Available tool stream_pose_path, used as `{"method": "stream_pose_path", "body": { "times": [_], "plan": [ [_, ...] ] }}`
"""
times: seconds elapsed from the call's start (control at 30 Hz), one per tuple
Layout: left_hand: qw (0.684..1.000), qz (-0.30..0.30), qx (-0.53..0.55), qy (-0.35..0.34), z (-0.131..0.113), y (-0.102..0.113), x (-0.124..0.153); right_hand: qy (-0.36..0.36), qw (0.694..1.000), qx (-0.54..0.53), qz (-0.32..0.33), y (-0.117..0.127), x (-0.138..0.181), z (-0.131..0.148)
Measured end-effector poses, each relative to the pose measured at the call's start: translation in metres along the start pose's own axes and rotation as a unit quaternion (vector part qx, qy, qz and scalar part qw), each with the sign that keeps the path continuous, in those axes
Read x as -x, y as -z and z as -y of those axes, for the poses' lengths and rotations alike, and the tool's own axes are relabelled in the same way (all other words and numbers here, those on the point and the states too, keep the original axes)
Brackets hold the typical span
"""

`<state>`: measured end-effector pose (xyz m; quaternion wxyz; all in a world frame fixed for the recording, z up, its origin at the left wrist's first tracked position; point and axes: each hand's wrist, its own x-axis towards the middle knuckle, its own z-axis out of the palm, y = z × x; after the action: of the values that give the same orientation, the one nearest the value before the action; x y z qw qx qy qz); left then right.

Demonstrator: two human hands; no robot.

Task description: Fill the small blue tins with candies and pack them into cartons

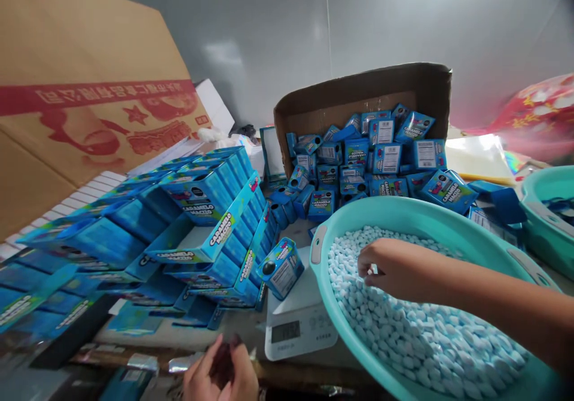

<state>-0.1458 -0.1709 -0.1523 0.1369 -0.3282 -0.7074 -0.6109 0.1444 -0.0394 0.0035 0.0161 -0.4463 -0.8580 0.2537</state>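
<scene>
Cluttered counter: scale beside the basin, right hand fingers pinching candies, left hand loosely curled. Stacked boxes looking filled, loose pile behind still waiting.

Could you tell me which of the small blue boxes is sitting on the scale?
The lone blue box tilted on the white scale, apart from the heaped ones in the cardboard carton.

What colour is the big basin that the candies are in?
Turquoise, a pale blue-green. The basin shows in the head view, with the right hand in its candies.
</scene>
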Motion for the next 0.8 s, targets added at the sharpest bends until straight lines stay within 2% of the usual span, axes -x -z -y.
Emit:
{"method": "stream_pose_path", "body": {
  "times": [0.2, 0.4, 0.47, 0.57, 0.67, 0.8],
  "plan": [
    [0.998, -0.014, 0.000, -0.068, 0.005, 0.000, 0.003, -0.009, 0.998, -0.039, -0.041, 0.007, -0.001, 0.003],
    [1.000, 0.003, 0.006, -0.024, 0.007, 0.001, 0.001, 0.019, 0.992, -0.077, -0.095, 0.006, -0.007, 0.006],
    [0.999, 0.030, -0.007, -0.024, 0.005, 0.003, -0.002, 0.058, 0.987, -0.073, -0.128, 0.011, -0.011, 0.015],
    [0.994, 0.052, -0.054, -0.081, 0.002, 0.007, -0.007, 0.167, 0.976, -0.040, -0.137, 0.024, -0.024, 0.043],
    [0.987, 0.052, -0.092, -0.119, 0.000, 0.009, -0.009, 0.281, 0.954, 0.010, -0.105, 0.031, -0.046, 0.079],
    [0.991, 0.064, -0.084, -0.076, 0.005, 0.007, -0.007, 0.339, 0.936, 0.080, -0.054, 0.020, -0.080, 0.108]
  ]
}}
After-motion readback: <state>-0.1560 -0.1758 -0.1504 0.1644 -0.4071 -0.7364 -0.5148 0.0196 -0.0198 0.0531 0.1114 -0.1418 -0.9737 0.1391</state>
